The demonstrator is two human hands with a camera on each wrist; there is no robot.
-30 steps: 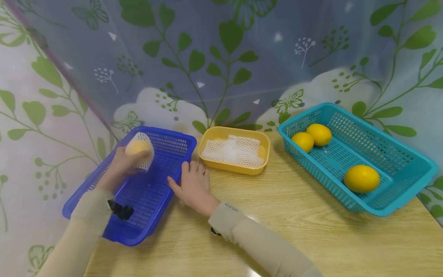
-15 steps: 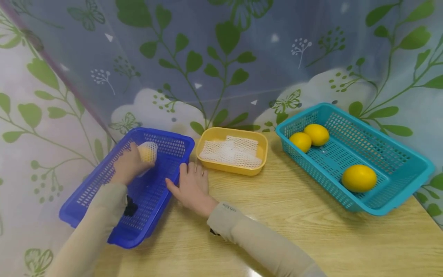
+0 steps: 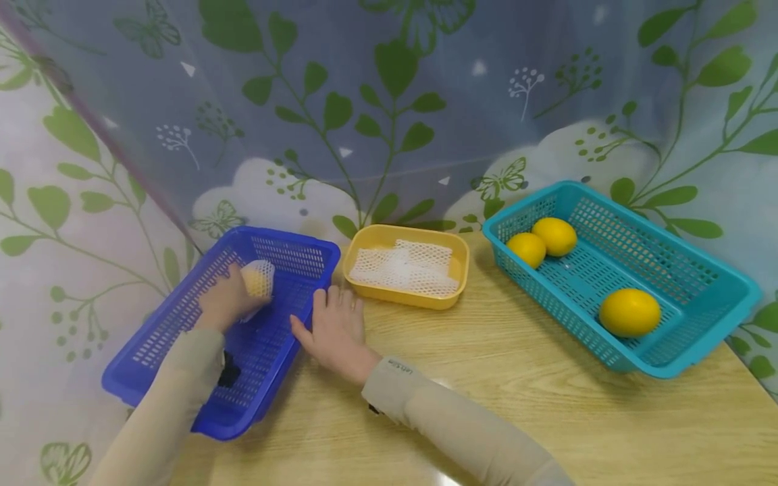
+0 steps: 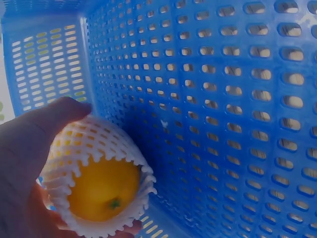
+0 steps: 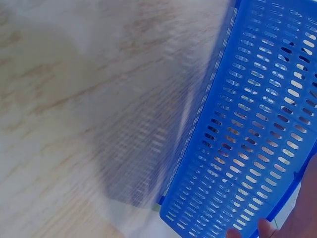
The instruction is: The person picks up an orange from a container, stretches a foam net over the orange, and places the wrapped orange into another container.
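Note:
My left hand (image 3: 223, 300) is inside the blue basket (image 3: 298, 255) and grips a yellow citrus fruit (image 4: 105, 191) in a white foam net sleeve (image 4: 89, 141). In the left wrist view the thumb lies over the sleeve and fingertips show beneath it. The fruit's bare end with its small green stem spot pokes out of the net. My right hand (image 3: 336, 331) rests at the basket's right rim with its fingers fairly straight. Part of that hand and some fingertips (image 5: 265, 228) show at the lower right of the right wrist view.
A small yellow tray (image 3: 404, 295) beside the blue basket holds white foam nets (image 3: 406, 266). To the right, a teal basket (image 3: 681, 347) holds three yellow fruits (image 3: 629, 312). All stand on a wooden table (image 3: 486, 378) before a leaf-patterned curtain (image 3: 389, 121).
My left hand has lowered the netted fruit into the blue basket and shifted slightly right, the forearm turning with it. The right hand has stayed at the rim. The view has drifted slightly.

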